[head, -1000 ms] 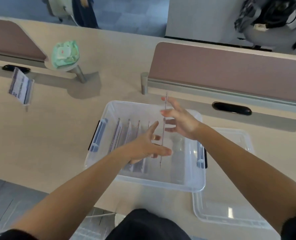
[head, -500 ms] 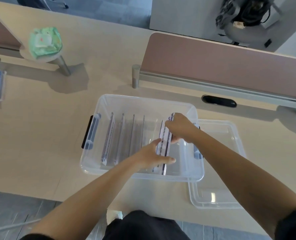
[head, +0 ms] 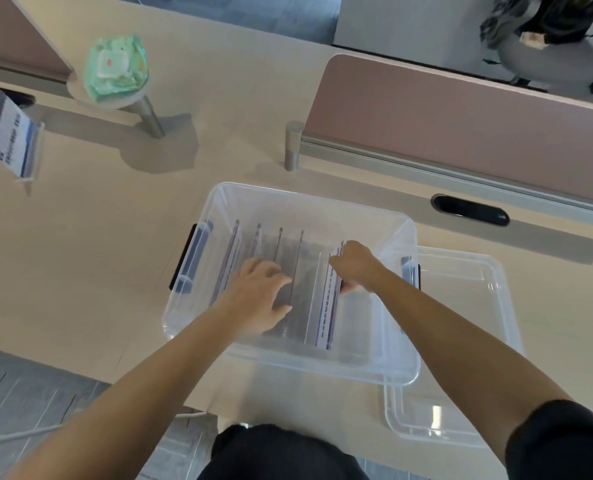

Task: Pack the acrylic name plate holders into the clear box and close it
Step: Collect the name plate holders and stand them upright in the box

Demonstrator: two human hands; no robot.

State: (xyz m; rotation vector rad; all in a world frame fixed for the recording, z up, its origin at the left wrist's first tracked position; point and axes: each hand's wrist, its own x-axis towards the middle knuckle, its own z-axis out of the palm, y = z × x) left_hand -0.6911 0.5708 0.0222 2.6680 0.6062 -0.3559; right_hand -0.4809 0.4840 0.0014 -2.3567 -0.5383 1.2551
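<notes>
The clear box [head: 288, 199] stands open on the desk in front of me. Several acrylic name plate holders [head: 281, 247] stand on edge in a row inside it. My right hand [head: 353, 265] grips the rightmost holder [head: 326, 306], which has a printed card and stands in the box. My left hand [head: 257, 296] rests with spread fingers on the row of holders to the left. One more name plate holder [head: 11, 140] stands on the desk at far left. The clear lid [head: 478, 341] lies to the right, partly under the box.
A green packet [head: 116, 65] sits on a small round stand at the back left. A pink divider panel [head: 461, 116] runs behind the box, with a black cable slot [head: 470, 210] below it. The desk's front edge is close to my body.
The holder in my right hand has gone down into the box at the right end of the row. My left hand has let go of it and moved left onto the other holders.
</notes>
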